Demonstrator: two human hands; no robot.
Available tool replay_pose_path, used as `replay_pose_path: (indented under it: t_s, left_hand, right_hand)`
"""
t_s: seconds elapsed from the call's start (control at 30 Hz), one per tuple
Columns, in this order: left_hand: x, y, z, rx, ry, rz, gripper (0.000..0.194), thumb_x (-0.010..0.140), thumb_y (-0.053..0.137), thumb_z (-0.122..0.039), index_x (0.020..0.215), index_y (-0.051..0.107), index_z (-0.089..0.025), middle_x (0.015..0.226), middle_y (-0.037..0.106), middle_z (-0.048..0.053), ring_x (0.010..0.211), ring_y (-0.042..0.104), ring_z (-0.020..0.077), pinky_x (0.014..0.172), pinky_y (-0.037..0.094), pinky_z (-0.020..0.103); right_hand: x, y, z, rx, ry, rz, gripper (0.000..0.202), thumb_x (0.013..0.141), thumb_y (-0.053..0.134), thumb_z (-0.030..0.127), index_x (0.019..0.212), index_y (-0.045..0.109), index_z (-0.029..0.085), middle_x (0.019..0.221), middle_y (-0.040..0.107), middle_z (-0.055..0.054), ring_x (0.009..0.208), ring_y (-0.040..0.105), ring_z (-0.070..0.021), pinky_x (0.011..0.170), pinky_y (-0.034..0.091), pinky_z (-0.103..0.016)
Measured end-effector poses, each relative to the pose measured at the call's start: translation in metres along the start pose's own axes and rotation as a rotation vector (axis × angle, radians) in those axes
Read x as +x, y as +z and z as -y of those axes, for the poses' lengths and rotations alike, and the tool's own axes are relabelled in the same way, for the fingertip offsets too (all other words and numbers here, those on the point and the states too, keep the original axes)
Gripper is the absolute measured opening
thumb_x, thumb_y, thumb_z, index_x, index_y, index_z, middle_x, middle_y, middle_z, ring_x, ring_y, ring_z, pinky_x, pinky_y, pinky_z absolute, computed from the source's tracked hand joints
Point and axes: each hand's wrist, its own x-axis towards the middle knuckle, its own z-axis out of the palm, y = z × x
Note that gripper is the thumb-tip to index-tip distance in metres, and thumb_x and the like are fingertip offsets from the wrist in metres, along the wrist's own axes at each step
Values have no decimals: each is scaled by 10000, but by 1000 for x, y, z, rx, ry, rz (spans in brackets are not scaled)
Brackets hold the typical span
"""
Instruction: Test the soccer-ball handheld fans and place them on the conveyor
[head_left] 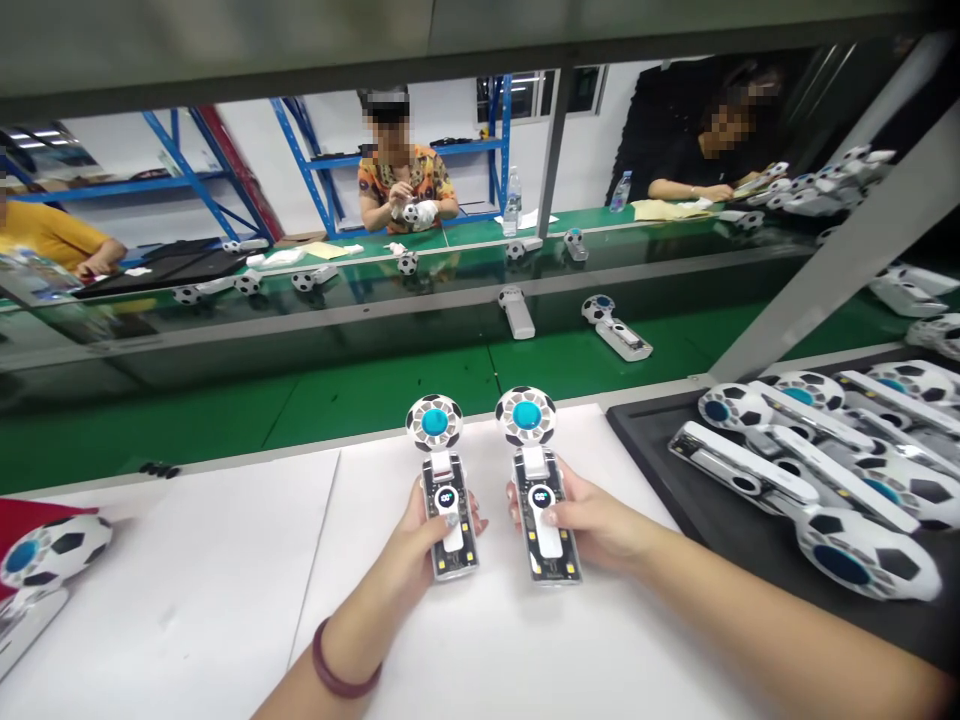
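Note:
My left hand [421, 530] is closed around a handheld fan [442, 490] with a football-patterned head and a blue centre. Its handle has a clear cover over a dark circuit board, and a small round display is lit. A matching handheld fan [536, 490] is in my right hand [592, 515], also with its display lit. Both fans stand side by side, heads away from me, above the white worktop [247, 570]. Each thumb rests on the white strip below the display. The fingers behind the handles are partly hidden.
A black tray [652, 460] holding several fans lies at right. Another fan [60, 550] is at the left edge, by red material. Beyond the worktop runs a green conveyor [352, 385] with several fans. Co-workers sit across it. A slanted metal post [817, 230] stands at right.

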Motion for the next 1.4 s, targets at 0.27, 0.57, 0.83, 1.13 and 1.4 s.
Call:
replay_pose_path:
  t_s: [0.27, 0.57, 0.83, 1.13, 1.4]
  left_hand:
    - [-4, 12, -8, 26, -24, -89, 366, 673, 657, -205, 999, 492, -216, 866, 604, 24, 774, 599, 197, 886, 439, 500]
    - [-3, 11, -8, 31, -25, -80, 377, 668, 657, -212, 1012, 503, -220, 858, 608, 30, 797, 588, 199, 891, 438, 497]
    - [-4, 10, -10, 83, -46, -19, 366, 686, 655, -208, 1017, 501, -231, 875, 595, 24, 828, 573, 196, 914, 421, 480]
    - [-4, 9, -4, 120, 9, -75, 417, 684, 672, -286, 1051, 481, -231, 875, 609, 39, 812, 592, 216, 851, 455, 460]
    - [-5, 14, -7, 126, -9, -110, 435, 662, 699, -278, 1035, 482, -227, 874, 611, 40, 788, 603, 219, 818, 475, 458]
  right_hand:
    - [2, 3, -4, -14, -17, 5, 553, 627, 705, 192, 1053, 355, 223, 878, 566, -14, 741, 568, -141, 634, 431, -279]
    - [0, 7, -1, -13, 30, -9, 610, 602, 728, 162, 1059, 332, 245, 901, 555, 5, 801, 593, -162, 703, 446, -328]
    - [1, 5, -1, -29, 21, -14, 570, 628, 688, 132, 1062, 337, 246, 930, 563, 0, 812, 597, -166, 732, 448, -359]
    - [0, 7, -1, -33, 0, -24, 617, 600, 709, 147, 1079, 330, 231, 915, 568, -10, 787, 593, -169, 696, 446, -337]
    - [0, 8, -2, 42, 40, -24, 601, 603, 700, 116, 1073, 350, 250, 949, 560, -4, 808, 601, -173, 716, 457, -347]
